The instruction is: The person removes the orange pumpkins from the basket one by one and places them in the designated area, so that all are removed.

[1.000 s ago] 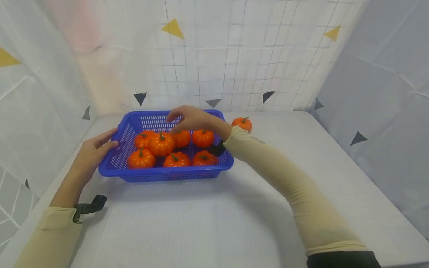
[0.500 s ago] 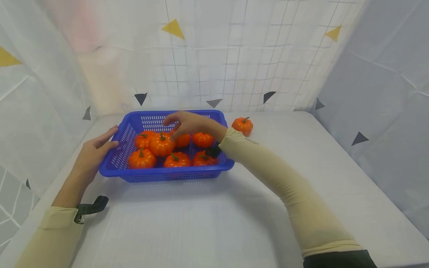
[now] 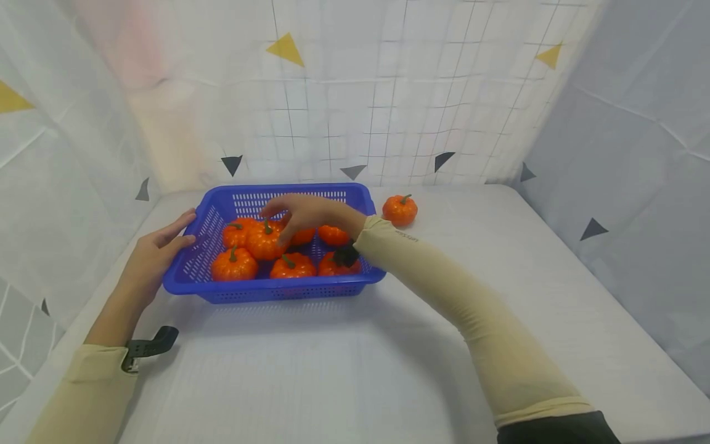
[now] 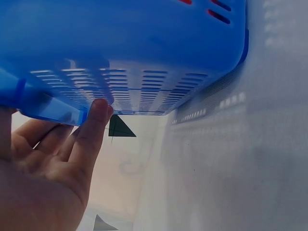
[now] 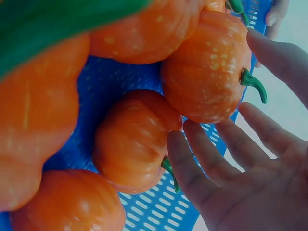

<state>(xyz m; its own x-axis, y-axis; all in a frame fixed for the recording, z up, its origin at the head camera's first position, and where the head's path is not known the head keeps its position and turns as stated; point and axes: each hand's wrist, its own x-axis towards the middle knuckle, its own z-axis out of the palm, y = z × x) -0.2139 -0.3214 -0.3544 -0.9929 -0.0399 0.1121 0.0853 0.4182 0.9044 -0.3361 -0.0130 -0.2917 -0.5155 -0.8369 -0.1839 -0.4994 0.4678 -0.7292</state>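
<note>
- With right hand (image 3: pixel 306 211), holding fingers apart just beside a ribbed, glossy pumpkin (image 3: pixel 261 242)
- With left hand (image 3: pixel 146 259), resting parted fingers against a perforated basket (image 3: pixel 222 288)

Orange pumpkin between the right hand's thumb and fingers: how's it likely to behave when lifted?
The pumpkin is probably stiff: its ribbed body shows no sag. Its glossy skin may be somewhat slippery. Its rounded sides suggest it could roll if dropped.
</note>
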